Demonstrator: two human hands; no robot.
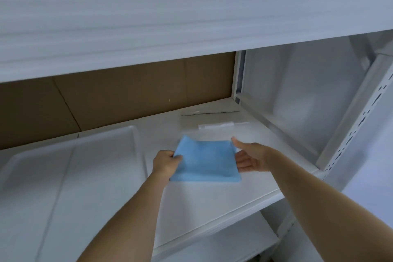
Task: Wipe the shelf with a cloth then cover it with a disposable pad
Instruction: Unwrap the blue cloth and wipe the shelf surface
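Head view: a folded blue cloth (205, 160) is held just above the white shelf (212, 202), between the two hands. Its left edge is pinched by the left hand (167, 162); its right edge is met by the right hand (249, 159), fingers straight and relaxed. A white tray (70, 172) is seen left, a clear plastic bag (214, 124) behind.

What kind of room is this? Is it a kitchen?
Probably not a kitchen; it looks like a storeroom. You can see a white metal shelf on a slotted upright post, brown cardboard behind it, and a white tray. Two hands hold a blue cloth.
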